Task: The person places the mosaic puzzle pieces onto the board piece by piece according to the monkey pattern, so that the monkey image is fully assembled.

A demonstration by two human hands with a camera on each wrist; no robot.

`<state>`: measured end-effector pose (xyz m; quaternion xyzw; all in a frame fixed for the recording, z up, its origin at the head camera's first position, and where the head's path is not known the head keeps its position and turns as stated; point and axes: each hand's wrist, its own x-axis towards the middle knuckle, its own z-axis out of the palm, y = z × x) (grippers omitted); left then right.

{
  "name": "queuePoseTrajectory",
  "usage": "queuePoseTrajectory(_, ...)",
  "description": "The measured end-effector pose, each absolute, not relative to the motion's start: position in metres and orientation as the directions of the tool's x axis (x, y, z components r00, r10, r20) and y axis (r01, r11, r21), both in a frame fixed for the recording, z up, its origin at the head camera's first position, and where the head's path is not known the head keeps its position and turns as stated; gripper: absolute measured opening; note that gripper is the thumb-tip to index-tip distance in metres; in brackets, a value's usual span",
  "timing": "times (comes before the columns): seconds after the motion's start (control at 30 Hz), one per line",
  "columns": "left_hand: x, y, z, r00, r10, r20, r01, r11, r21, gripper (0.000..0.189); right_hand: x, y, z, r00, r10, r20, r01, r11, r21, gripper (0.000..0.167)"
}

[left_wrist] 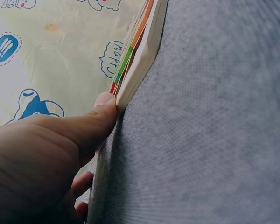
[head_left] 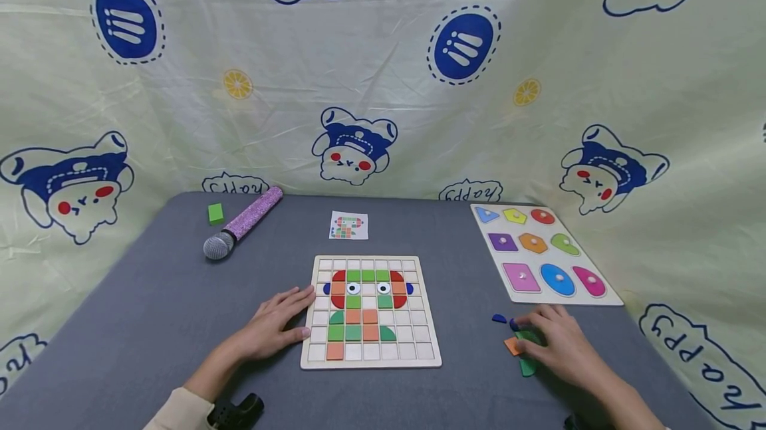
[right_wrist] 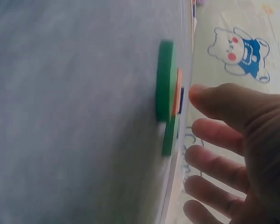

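Note:
A white gridded mosaic board [head_left: 431, 350] lies flat, with red, green, orange, blue and eye-marked tiles set in many squares. My left hand [head_left: 275, 325] rests at its left edge. In the left wrist view, the thumb [left_wrist: 105, 105] touches the rim. Over on the right, my right hand [head_left: 561, 345] hovers at a loose group of tiles, fingers relaxed and holding nothing. Under and beside its fingers lie an orange tile [head_left: 511, 346], green tiles [head_left: 527, 369] and blue pieces [head_left: 499, 318], partly covered by the hand. The right wrist view shows green tiles [right_wrist: 165, 84] apart from the thumb.
Behind the board lies a small picture card [head_left: 349, 225] with a similar pattern. A purple glittery microphone [head_left: 254, 214] and a green block [head_left: 215, 214] are at the back left. A shape puzzle board [head_left: 520, 254] lies back right. A printed curtain backs the grey table [head_left: 149, 297].

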<state>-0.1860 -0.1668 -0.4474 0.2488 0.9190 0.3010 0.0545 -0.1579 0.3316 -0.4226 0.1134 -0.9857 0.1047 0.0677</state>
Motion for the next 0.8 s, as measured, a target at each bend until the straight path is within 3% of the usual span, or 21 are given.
queuePoseTrajectory(0.8,-0.186,-0.167,-0.447,-0.87,0.491,0.051,0.425,0.692,0.583,0.063,-0.159,0.352,-0.428,-0.979,-0.195,0.066,-0.203,0.964,-0.173,0.028)
